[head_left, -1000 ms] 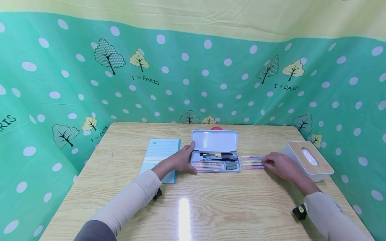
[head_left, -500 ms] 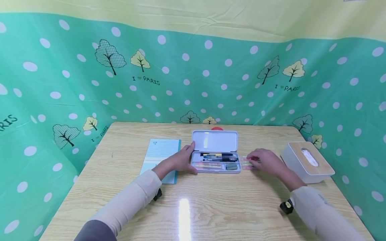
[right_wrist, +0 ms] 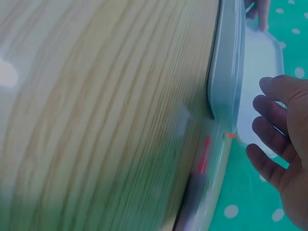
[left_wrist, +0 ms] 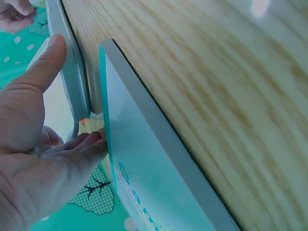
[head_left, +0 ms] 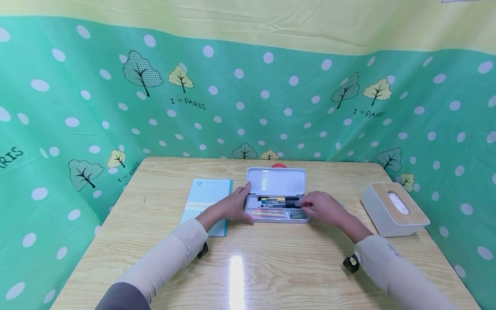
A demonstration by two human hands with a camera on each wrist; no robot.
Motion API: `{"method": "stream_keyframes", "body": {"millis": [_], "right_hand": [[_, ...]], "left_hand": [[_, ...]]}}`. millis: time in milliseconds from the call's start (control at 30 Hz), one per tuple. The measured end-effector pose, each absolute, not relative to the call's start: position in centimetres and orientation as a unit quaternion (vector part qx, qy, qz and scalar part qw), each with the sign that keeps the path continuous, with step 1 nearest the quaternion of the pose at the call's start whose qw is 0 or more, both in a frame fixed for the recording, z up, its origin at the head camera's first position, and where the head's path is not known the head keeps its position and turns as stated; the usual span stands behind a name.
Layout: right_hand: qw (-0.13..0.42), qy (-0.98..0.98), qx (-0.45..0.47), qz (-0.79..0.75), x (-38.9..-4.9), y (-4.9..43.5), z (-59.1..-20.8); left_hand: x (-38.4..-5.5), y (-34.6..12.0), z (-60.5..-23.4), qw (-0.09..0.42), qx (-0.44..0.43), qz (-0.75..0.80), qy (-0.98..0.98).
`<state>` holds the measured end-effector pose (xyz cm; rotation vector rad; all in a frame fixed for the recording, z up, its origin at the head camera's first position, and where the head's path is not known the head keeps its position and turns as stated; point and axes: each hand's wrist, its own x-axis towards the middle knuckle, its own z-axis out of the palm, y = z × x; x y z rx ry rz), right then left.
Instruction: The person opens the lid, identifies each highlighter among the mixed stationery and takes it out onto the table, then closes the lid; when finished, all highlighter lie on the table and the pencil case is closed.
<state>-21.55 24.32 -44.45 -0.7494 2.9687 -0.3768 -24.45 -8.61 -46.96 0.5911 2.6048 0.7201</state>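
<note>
I note the right hand (head_left: 323, 207) has moved left since the earlier frames—from the coloured pens (right_wrist: 205, 156) to the right end of the pencil case (head_left: 276, 181). Its fingers are loosely bent, no object visible in them. The left hand (head_left: 234, 204) is unchanged: ungripped, fingers extended against the case's left end. The case lies with lid raised on the table (head_left: 294, 267), beside the notebook (head_left: 207, 193).
</note>
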Motion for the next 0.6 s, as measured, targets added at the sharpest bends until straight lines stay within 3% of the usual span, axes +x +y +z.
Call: {"method": "stream_keyframes", "body": {"millis": [600], "right_hand": [[0.078, 0.948, -0.284, -0.121, -21.6, 19.9, -45.3]], "left_hand": [[-24.3, -8.5, -46.8, 0.188, 0.211, 0.247, 0.927]]}}
